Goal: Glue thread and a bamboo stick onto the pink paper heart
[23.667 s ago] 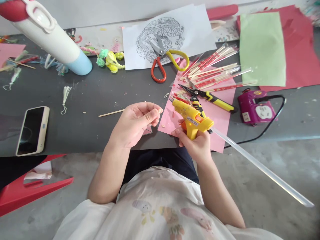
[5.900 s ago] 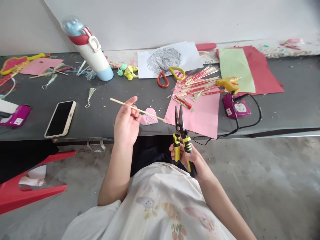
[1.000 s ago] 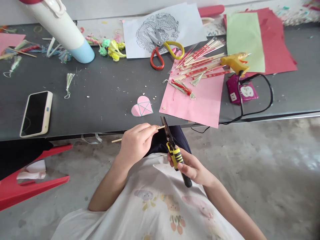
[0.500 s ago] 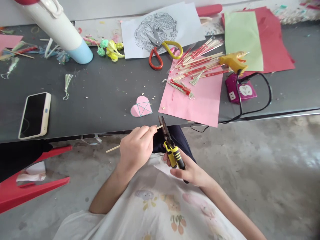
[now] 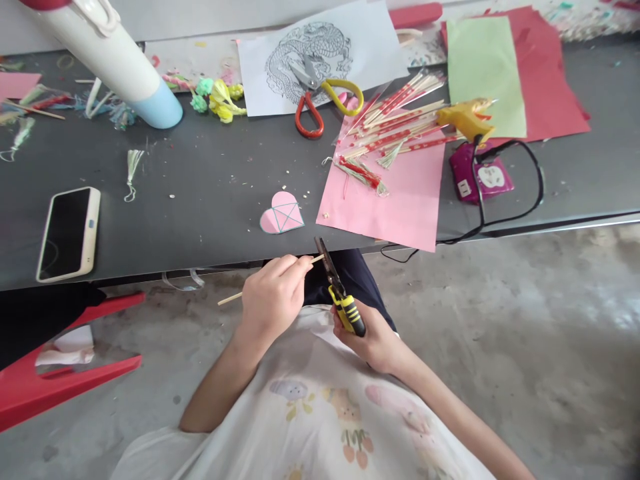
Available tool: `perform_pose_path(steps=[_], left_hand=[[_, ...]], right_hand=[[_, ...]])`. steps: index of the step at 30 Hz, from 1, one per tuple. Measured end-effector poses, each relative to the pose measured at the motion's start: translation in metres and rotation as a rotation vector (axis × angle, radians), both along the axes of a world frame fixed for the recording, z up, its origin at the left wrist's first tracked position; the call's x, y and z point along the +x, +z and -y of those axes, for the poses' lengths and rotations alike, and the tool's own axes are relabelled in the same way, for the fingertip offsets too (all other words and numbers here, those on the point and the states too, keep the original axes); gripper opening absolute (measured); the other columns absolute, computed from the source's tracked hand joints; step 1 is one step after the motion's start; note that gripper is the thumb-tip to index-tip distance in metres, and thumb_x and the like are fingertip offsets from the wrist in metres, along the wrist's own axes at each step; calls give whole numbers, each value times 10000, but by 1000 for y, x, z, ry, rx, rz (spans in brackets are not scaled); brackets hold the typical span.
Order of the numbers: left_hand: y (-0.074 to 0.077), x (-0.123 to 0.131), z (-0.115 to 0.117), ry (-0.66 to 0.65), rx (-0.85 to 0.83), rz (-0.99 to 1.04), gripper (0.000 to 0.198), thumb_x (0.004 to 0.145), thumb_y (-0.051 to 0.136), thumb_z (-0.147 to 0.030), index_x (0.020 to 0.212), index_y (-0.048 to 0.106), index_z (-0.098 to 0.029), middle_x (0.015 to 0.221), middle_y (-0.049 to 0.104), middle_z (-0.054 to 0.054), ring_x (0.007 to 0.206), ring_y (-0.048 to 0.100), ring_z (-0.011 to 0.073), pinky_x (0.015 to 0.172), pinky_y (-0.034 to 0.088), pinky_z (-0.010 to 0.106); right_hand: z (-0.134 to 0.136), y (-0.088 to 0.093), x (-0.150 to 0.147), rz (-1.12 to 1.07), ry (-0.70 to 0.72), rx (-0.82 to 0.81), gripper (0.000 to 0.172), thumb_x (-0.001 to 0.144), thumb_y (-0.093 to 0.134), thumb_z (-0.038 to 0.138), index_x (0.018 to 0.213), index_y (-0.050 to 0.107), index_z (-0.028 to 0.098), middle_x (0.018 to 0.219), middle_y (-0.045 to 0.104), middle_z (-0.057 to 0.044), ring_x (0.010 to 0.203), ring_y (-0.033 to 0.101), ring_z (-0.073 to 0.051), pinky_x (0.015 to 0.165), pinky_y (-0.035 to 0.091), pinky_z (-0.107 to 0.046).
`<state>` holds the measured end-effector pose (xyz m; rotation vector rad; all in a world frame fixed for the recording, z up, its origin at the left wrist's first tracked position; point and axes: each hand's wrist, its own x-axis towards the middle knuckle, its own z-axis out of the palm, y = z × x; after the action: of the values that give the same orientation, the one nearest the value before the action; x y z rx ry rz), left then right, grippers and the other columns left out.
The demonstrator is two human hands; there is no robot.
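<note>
the step looks like nipping the end of a stick. the left hand has its fingers closed around that thin pale stick, with a short length poking out to the right and a longer one to the left. the right hand has its fingers wrapped about the yellow and black handles of the pliers, whose jaws point to the far left and meet the stick's right end. whether they are clamped on it or only resting against it, i cannot tell. all this sits just off the near edge of the worktop, over the lap.

to do it well, i'd set the stick square across the jaws and deep toward the pivot, where a squeeze should bite harder than at the tips. the left grip is close to the jaws, which should steady the stick, but it ought to come no nearer to the metal. a slow, even squeeze would likely splinter less than a snap. working a little farther in, over the worktop near the pink heart, would let any offcut drop there rather than on the floor. point the short end away from the eyes; it may fly.
</note>
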<state>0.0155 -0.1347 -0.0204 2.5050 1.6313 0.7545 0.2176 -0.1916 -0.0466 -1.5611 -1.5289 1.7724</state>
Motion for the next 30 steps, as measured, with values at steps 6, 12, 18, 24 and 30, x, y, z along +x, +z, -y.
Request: perform_pose_path(steps=[6,12,18,24,30], left_hand=[[1,-3,-9,-15,-92,106,201,962,501,-215,926,697,-192,728,657,2,667,590,112,624,412,228],[13,-9,-35,-29,-165,270,228,963,513,-264,936,731,-207,761,703,17,680,632,107,641,458,210],[25,-15,-62,-49,-204,521,202,951,557,-281,950,742,-199,825,750,37,778,696,128,711,538,224],[32,-23,-75,-55,-272,693,215,945,571,-316,1008,735,-193,876,754,50,755,697,124,667,563,227],[34,-27,-81,-11,-246,522,212,949,559,-306,987,740,-201,809,717,23,696,649,101,667,517,207]], right_hand=[[-9,6,-1,44,-18,8,106,782,581,269,852,537,204,752,576,6,665,491,-139,637,410,-276],[-36,13,1,-94,-218,-137,186,707,637,313,779,512,195,587,469,57,489,400,-89,491,339,-246],[-64,40,0,-193,-229,-148,248,716,668,348,821,498,200,592,466,66,492,408,-90,486,341,-248],[-74,46,-5,-161,-182,-96,222,754,655,340,852,519,195,634,487,50,540,418,-96,524,345,-251],[-77,42,2,-46,-167,6,192,781,632,338,861,538,191,730,522,20,652,452,-121,635,392,-280]])
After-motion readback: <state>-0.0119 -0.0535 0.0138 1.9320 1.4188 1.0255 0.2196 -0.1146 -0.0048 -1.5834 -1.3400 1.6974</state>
